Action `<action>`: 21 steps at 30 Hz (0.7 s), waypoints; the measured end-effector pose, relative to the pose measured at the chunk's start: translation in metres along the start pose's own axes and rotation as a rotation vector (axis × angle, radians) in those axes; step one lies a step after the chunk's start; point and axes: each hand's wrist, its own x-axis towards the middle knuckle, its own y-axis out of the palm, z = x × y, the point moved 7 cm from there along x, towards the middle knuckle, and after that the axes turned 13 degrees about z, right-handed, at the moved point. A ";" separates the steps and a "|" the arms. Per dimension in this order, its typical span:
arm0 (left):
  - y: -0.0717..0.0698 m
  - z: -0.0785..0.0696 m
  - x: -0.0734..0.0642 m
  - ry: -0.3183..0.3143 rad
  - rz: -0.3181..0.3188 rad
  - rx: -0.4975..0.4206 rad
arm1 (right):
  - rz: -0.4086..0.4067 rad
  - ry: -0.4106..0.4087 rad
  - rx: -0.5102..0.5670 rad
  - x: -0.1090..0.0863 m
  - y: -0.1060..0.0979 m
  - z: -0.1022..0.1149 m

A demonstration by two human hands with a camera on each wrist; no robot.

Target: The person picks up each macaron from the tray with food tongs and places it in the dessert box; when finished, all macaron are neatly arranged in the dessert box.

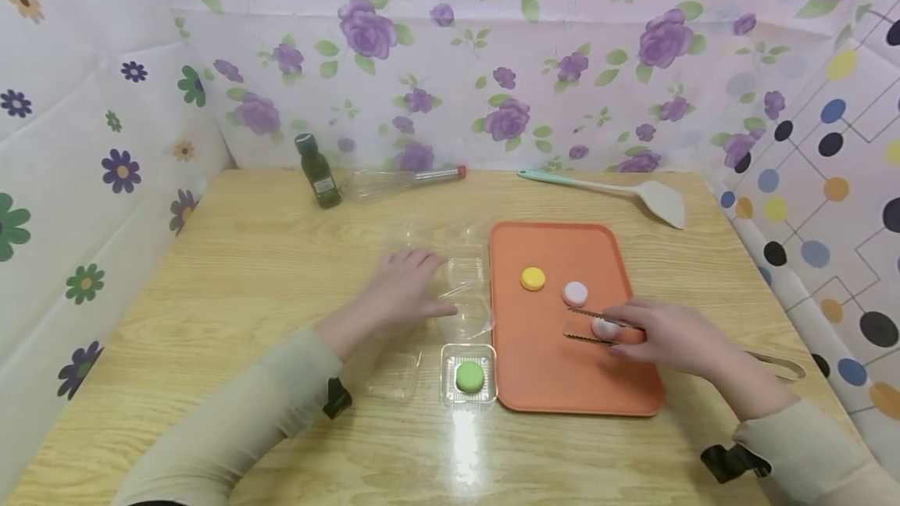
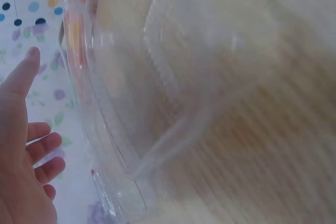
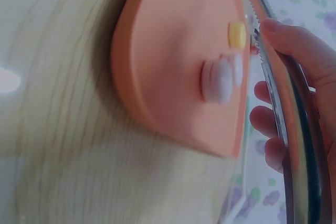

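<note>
My right hand (image 1: 678, 338) holds metal tongs (image 3: 294, 129) above the orange tray (image 1: 562, 389), their toothed tips apart. In the head view a whitish macaron (image 1: 605, 328) shows between the tips; the right wrist view has it standing on the tray, apart from the tongs. A pale pink macaron (image 1: 575, 293) and a yellow macaron (image 1: 533, 279) lie farther back. My left hand (image 1: 401, 291), fingers loosely spread, is beside clear plastic boxes (image 1: 466, 272) left of the tray. Nearer me, a green macaron (image 1: 469, 378) sits in a small clear box (image 1: 446, 393).
Another clear box (image 1: 394, 375) lies left of the green macaron's box. Along the back edge are a dark bottle (image 1: 320, 175), a whisk (image 1: 439, 175) and a white spatula (image 1: 661, 200) with a green handle end. Patterned cloth (image 1: 450, 84) walls in the table (image 1: 253, 256).
</note>
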 end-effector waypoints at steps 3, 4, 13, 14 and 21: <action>-0.001 0.005 0.007 -0.003 0.003 -0.021 | 0.003 0.035 -0.004 -0.004 0.002 -0.008; -0.002 0.006 0.010 -0.005 0.004 -0.024 | 0.009 0.045 -0.004 -0.005 0.002 -0.010; -0.004 0.014 0.036 -0.023 0.033 -0.028 | 0.050 0.110 0.025 -0.018 0.005 -0.028; -0.004 0.014 0.038 -0.021 0.036 -0.027 | 0.048 0.111 0.022 -0.019 0.005 -0.029; -0.004 0.014 0.043 0.004 0.049 -0.033 | 0.045 0.138 0.000 -0.023 0.006 -0.037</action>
